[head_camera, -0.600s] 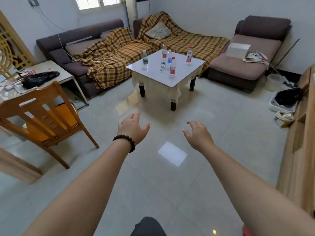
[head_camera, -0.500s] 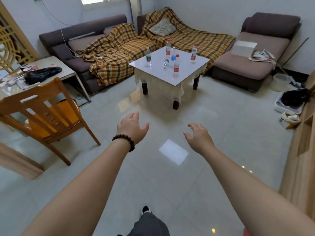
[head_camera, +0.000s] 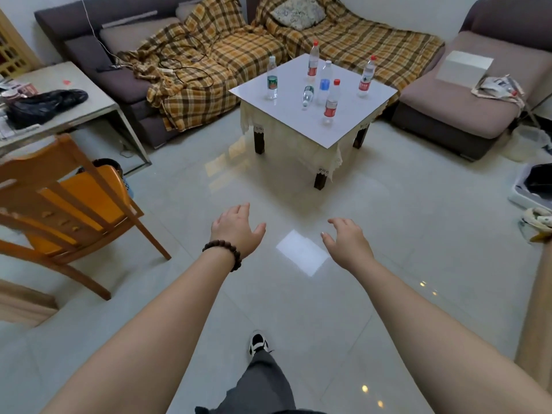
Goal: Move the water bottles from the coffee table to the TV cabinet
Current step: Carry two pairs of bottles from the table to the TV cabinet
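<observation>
Ahead stands a white-topped coffee table (head_camera: 286, 121) with several clear water bottles on it. A red-labelled bottle (head_camera: 331, 103) is nearest, another (head_camera: 366, 77) stands at the right, a third (head_camera: 312, 62) at the back. A green-labelled bottle (head_camera: 271, 80) stands at the left, a blue-labelled one (head_camera: 325, 82) in the middle, and a small bottle (head_camera: 307, 95) lies on its side. My left hand (head_camera: 236, 228), with a bead bracelet at the wrist, and my right hand (head_camera: 348, 242) are stretched out over the floor, well short of the table, fingers apart and holding nothing. The wooden TV cabinet (head_camera: 534, 312) shows at the right edge.
A wooden chair (head_camera: 62, 204) stands at the left, beside a side table (head_camera: 74, 112) with a black bag. Sofas with a plaid blanket (head_camera: 209, 64) wrap behind the coffee table. A brown chaise (head_camera: 457, 100) sits at the right. Bins and clutter (head_camera: 534, 186) lie on the floor right. Glossy tile floor lies between.
The view has moved closer to the coffee table and tilted down; my foot and trouser leg now show below. Both hands stay outstretched and holding nothing.
</observation>
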`<state>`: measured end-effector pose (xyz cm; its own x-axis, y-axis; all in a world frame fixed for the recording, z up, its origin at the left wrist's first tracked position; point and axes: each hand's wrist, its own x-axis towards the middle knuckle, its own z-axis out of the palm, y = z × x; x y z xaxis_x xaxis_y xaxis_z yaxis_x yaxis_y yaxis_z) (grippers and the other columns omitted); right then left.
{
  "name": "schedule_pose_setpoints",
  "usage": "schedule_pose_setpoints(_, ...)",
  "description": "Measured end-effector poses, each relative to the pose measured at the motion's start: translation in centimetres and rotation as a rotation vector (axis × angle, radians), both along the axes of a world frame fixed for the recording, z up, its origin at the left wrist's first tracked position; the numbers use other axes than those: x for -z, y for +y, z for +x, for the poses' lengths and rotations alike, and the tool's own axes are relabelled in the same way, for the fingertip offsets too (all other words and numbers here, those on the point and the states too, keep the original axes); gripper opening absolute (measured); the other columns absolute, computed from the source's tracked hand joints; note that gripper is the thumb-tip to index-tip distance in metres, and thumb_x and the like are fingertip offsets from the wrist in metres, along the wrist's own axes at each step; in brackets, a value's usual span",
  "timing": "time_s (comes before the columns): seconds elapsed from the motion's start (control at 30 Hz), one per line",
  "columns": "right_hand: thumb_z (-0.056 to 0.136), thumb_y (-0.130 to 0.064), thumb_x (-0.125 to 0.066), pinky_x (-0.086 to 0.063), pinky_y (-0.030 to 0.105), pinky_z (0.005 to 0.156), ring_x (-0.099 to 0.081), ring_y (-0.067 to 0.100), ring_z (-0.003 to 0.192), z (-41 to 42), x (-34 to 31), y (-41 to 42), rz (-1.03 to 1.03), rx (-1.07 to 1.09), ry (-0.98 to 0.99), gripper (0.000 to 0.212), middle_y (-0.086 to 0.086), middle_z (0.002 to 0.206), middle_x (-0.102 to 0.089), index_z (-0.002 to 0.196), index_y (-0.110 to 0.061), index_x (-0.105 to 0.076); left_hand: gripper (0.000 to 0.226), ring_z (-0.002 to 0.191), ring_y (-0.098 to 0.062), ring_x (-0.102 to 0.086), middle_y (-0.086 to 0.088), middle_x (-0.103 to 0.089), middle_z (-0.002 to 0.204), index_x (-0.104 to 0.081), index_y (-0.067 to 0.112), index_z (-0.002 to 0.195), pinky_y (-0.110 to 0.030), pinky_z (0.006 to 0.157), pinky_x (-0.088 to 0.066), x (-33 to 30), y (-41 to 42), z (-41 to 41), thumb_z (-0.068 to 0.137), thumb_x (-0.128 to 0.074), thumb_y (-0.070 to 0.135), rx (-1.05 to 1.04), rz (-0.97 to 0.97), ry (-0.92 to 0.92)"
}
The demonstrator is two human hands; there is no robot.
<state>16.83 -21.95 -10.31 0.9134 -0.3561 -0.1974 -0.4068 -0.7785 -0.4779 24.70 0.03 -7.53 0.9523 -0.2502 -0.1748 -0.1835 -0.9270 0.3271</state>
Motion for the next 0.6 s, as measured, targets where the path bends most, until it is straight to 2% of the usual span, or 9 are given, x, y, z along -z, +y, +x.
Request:
schedule_pose_setpoints(0.17, 0.096, -0.033, -0.045, -0.038, 0.039, 0.1, -0.038, 0.026, 0.131, 8.8, -0.5, 0.2, -0.021, 0.03, 0.019, 0.046, 0.007, 0.143, -0.043, 0.138, -0.014, -0.042, 0.064, 0.135, -0.022, -0.037, -0.001, -0.039, 0.148, -0.028, 0.016, 0.147, -0.039, 0.109, -0.028, 0.4, 0.0, 8.4, 0.093, -0.041, 0.048, 0.034, 0.028, 0.042)
schedule_pose_setpoints(0.6, 0.096, -0.033, -0.045, -0.036, 0.041, 0.104, -0.036, 0.029, 0.132, 24.5, 1.4, -4.4, 0.003, 0.103, 0.045, 0.047, 0.01, 0.144, -0.042, 0.138, -0.012, -0.042, 0.064, 0.136, -0.021, -0.035, -0.001, -0.037, 0.149, -0.027, 0.017, 0.147, -0.04, 0.109, -0.028, 2.6, -4.8, 24.8, 0.093, -0.041, 0.047, 0.09, 0.041, 0.106)
